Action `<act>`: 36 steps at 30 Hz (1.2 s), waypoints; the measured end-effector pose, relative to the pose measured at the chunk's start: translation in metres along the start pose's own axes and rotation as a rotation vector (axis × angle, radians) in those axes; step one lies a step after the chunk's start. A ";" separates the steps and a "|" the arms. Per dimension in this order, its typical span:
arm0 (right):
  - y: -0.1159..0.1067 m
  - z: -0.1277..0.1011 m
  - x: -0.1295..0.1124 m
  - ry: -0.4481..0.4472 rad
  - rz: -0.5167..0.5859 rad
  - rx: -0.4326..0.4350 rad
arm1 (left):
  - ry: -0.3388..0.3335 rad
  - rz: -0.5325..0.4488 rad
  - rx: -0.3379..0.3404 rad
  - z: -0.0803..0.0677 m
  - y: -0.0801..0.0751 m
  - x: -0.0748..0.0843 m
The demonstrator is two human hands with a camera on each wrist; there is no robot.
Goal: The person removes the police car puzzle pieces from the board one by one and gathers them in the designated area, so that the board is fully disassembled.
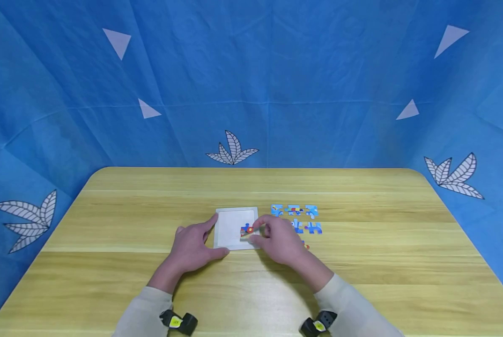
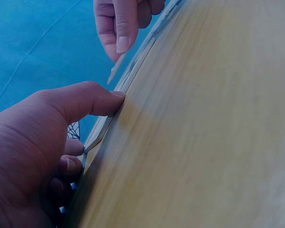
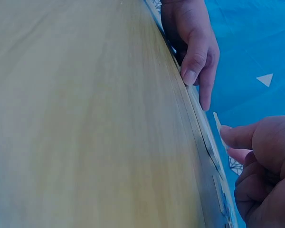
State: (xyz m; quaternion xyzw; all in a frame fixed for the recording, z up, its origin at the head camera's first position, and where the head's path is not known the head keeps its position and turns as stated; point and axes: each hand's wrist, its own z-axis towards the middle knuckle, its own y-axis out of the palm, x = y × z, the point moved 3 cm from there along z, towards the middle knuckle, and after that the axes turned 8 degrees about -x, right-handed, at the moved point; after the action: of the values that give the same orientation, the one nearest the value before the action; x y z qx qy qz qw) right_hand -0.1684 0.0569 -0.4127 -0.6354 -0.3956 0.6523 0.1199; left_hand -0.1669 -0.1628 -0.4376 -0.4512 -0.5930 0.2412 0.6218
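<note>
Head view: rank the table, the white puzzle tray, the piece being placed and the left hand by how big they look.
1. Table, by far.
2. White puzzle tray and left hand: look alike, so unranked; the hand sits nearer the camera.
3. Puzzle piece, pinched by the right hand.

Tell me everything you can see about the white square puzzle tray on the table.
The white square puzzle tray lies flat on the wooden table, thin, with a raised rim round a shallow, mostly bare recess; it looks like card or plastic. The left hand steadies its left edge, forefinger and thumb at the corners. The right hand pinches a blue-and-red puzzle piece tilted over its right side. Loose blue puzzle pieces lie to its right.
</note>
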 end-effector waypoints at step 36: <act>-0.046 -0.050 0.037 0.012 0.056 0.127 | -0.023 -0.031 -0.009 0.000 0.001 0.001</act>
State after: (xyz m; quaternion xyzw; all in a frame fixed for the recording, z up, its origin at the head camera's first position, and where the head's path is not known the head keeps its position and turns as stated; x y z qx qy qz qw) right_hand -0.1445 0.1301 -0.4029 -0.6413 -0.3345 0.6754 0.1439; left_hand -0.1661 -0.1615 -0.4379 -0.4421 -0.6081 0.2339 0.6165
